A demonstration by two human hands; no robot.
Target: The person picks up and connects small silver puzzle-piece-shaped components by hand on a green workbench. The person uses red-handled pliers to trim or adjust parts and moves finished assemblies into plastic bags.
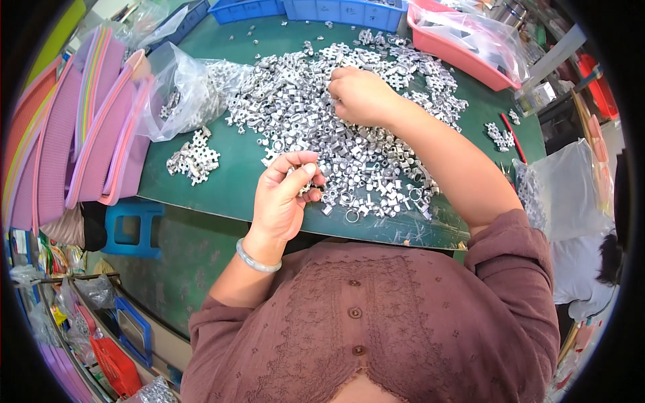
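**Hands sorting small metal parts on a green table**

Nearest the camera, the mauve buttoned blouse (pixel 376 322) is filling the lower frame, its hem cut off at the bottom edge. Above it, at about 11 o'clock, the left hand (pixel 285 195), with a pale bangle (pixel 257 258) on its wrist, is pinching a small silvery metal fitting (pixel 306 190); the thumb and curled fingers (pixel 300 161) are closing around it, so only a sliver is showing and its shape is hard to make out. Farther off at 12 o'clock, the right hand (pixel 361 94) is resting knuckles-up on the large heap of silvery cast metal fittings (pixel 336 134); its fingertips are buried in the heap, so I cannot tell whether they are gripping anything. The heap is lying on the dark green table top (pixel 235 178). At 10 o'clock, a clear plastic bag (pixel 181 87) is leaning beside stacked pink plastic trays (pixel 94 127). At 1 o'clock, a pink plastic tub (pixel 457 54) is partly hidden under plastic film.
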